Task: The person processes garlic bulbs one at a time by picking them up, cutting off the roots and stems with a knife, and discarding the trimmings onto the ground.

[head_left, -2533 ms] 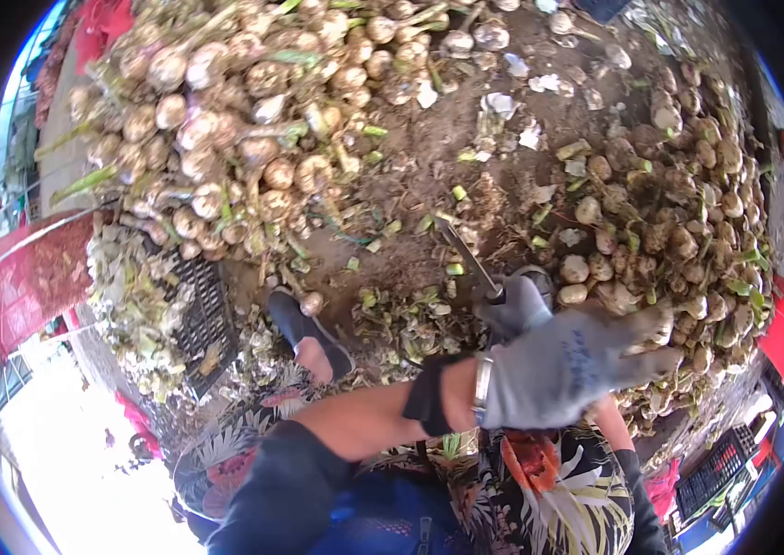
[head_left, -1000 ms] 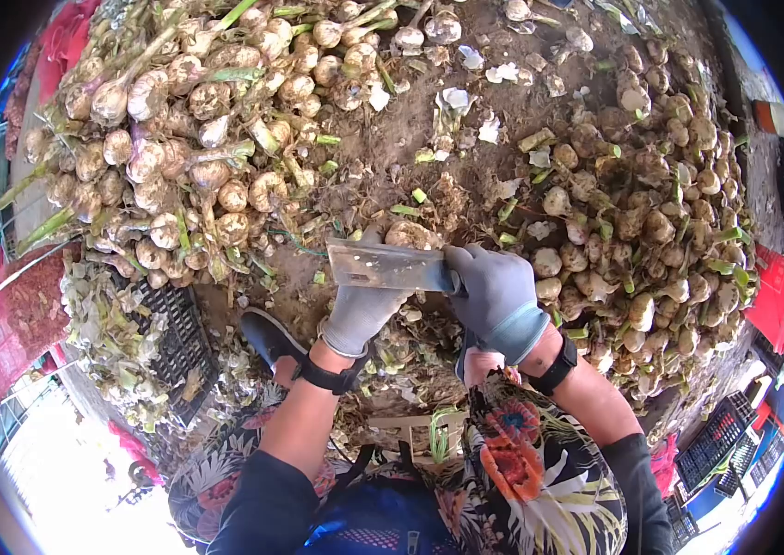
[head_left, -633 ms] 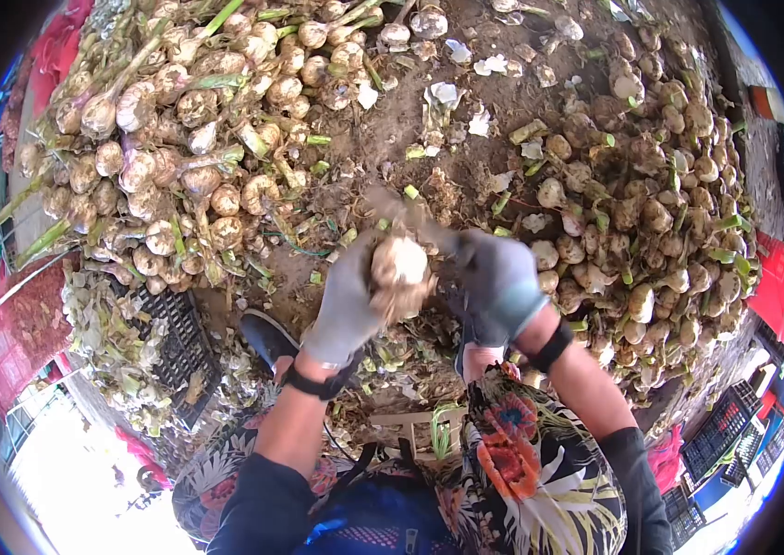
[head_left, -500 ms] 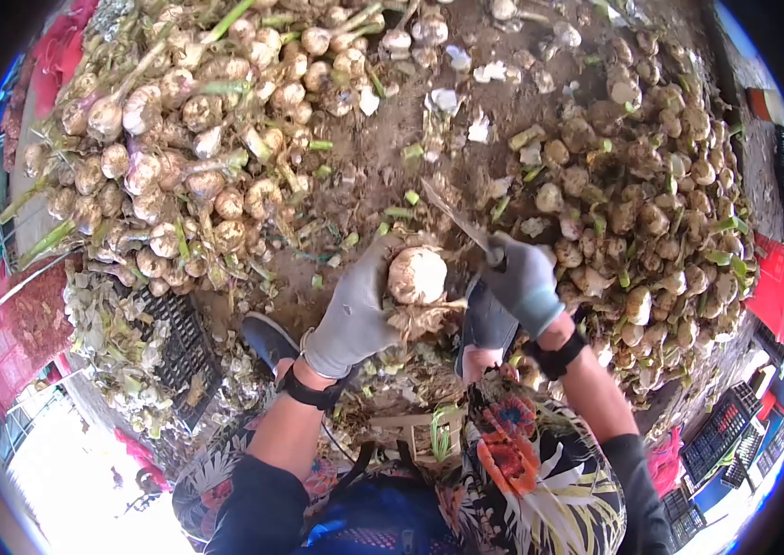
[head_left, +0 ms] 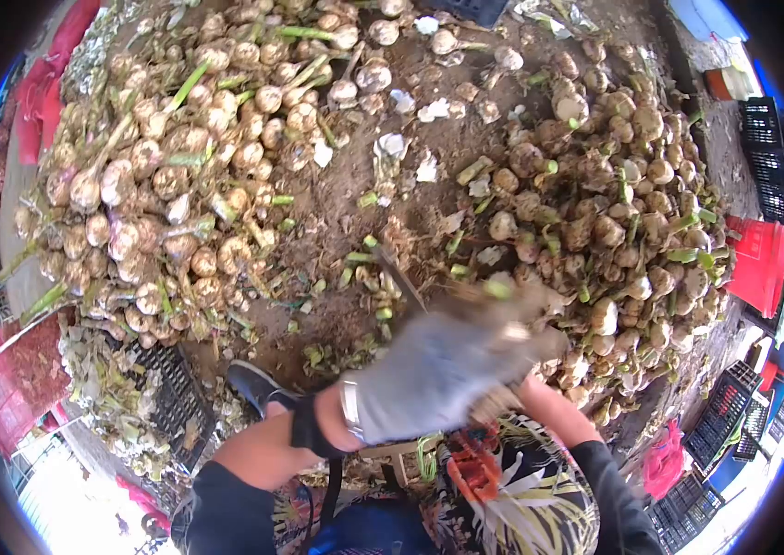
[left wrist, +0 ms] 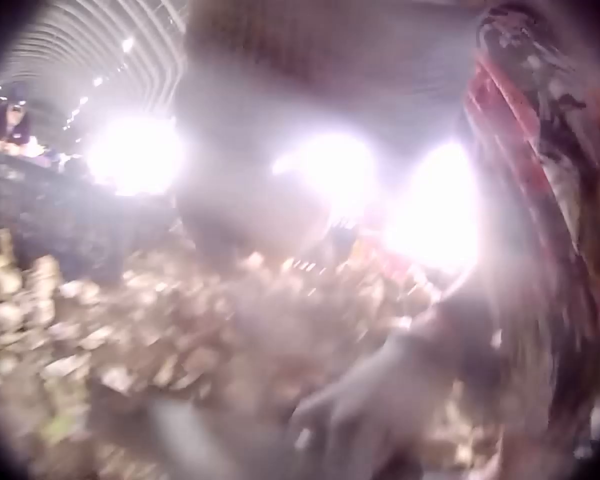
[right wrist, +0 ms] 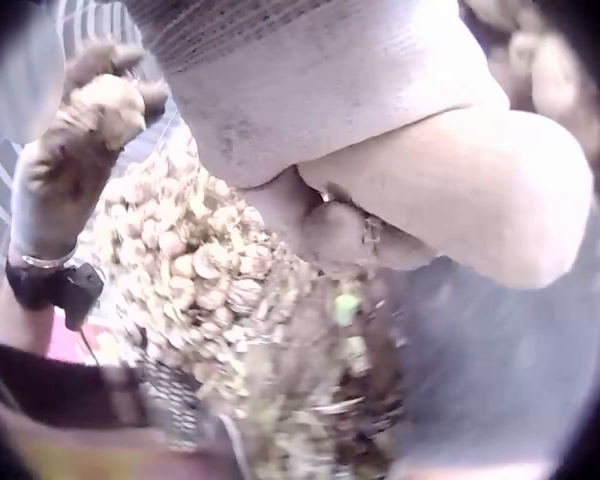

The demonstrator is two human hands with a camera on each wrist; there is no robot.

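My gloved left hand [head_left: 447, 370] reaches across to the right, motion-blurred, with a garlic bulb in its fingers. In the right wrist view the fingers of this left hand [right wrist: 55, 190] curl round the pale garlic bulb [right wrist: 112, 105]. My right hand [right wrist: 380, 170] grips a knife; in the head view that hand is mostly hidden under the left one. The knife's narrow blade [head_left: 401, 279] sticks out up and left beyond the left glove. The left wrist view is blurred, with the right hand [left wrist: 365, 410] low in it.
A large heap of garlic with stalks [head_left: 198, 185] lies at the left, another heap of garlic [head_left: 623, 203] at the right. Cut stalks and peelings litter the soil [head_left: 318, 259] between. A black crate [head_left: 179, 407] with leaf scraps stands lower left, a red bucket [head_left: 759, 265] at the right.
My left hand has swung from the middle to the right with the garlic bulb, passing over the right hand. The head view has turned slightly right. Earlier the knife passed over the bulb.
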